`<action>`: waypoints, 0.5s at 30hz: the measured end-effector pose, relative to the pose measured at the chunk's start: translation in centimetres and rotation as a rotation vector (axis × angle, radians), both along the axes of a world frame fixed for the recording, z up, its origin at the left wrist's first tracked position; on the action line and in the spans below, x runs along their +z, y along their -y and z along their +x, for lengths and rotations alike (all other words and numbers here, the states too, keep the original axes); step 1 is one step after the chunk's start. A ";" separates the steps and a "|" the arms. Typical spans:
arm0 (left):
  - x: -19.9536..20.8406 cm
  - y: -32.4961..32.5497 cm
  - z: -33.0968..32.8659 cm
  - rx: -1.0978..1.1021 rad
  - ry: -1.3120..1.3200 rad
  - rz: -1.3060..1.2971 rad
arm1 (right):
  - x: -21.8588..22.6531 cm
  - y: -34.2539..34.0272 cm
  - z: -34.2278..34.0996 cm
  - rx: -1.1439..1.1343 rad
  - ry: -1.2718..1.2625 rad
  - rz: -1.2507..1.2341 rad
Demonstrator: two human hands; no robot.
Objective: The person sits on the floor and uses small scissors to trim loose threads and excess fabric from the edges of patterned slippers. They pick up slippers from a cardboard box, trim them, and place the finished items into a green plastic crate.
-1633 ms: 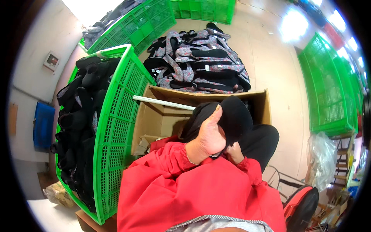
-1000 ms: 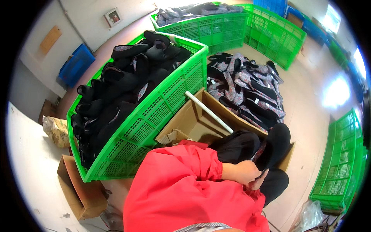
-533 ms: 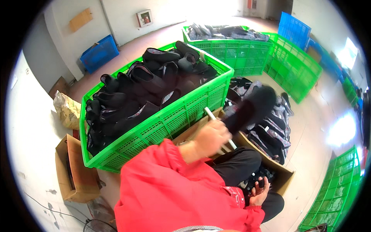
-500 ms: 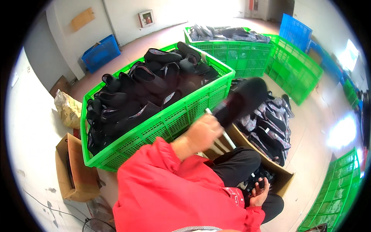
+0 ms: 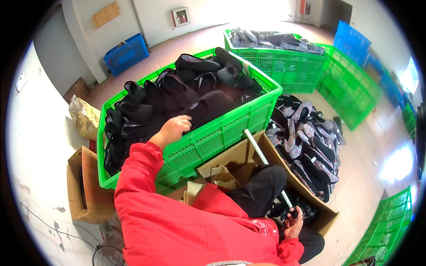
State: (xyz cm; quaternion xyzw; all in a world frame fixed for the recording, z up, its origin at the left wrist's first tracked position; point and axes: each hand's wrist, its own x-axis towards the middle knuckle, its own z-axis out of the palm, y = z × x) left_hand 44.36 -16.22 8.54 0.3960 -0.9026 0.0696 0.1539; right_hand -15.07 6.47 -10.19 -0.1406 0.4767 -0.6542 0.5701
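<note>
My left hand (image 5: 175,128) reaches over the near rim of a green crate (image 5: 191,153) heaped with black slip-on shoes. Its fingers are closed at the heel end of a black shoe (image 5: 212,108) lying on the heap; whether they still grip firmly is partly hidden. Low at the right, my right hand (image 5: 293,225) is closed round the black end of a long white rod (image 5: 262,153). The rod slants past my knee, its far end next to the crate. Under the right hand is an open cardboard box (image 5: 310,197) with black things in it.
Shoes with grey patterned linings (image 5: 310,142) lie piled on the floor at right. Behind stand a filled green crate (image 5: 279,66) and a green crate panel (image 5: 348,88). Another cardboard box (image 5: 91,193) stands at left, near a fan (image 5: 106,256). A green crate (image 5: 384,230) is at lower right.
My left hand has swung leftward with the black shoe, from above the cardboard box onto the heap in the crate. My right hand stays nearly in place; more of the white rod shows.
</note>
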 end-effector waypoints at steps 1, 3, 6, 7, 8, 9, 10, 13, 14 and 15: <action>0.0 0.3 0.0 -0.055 -0.023 0.076 | -0.1 0.0 -0.2 -0.009 -0.005 0.059; 0.6 1.0 0.3 -0.057 -0.044 0.143 | -1.1 -0.3 -0.7 -0.035 -0.013 0.092; 4.7 1.2 -2.2 0.014 -0.202 0.245 | -2.3 -0.7 -2.2 -0.079 -0.034 0.133; 5.6 1.6 -2.8 0.071 -0.269 0.254 | -2.1 -0.8 -2.5 -0.087 -0.037 0.142; 5.6 3.0 -3.3 0.149 -0.308 0.221 | -1.8 -0.3 -2.8 -0.081 -0.037 0.124; 5.3 4.3 -3.6 0.233 -0.347 0.193 | -1.7 0.1 -3.2 -0.082 -0.061 0.115; 4.6 5.9 -3.3 0.213 -0.270 0.167 | -1.5 0.7 -3.6 -0.078 -0.082 0.118; 0.1 9.6 -2.7 0.125 0.094 0.119 | -0.8 1.8 -5.5 -0.045 -0.154 0.090; -1.8 10.3 -2.3 0.090 0.182 0.166 | -0.3 1.9 -6.0 -0.019 -0.199 0.086; -3.2 10.8 -2.7 0.025 0.282 0.165 | 0.6 1.6 -6.7 -0.006 -0.249 0.085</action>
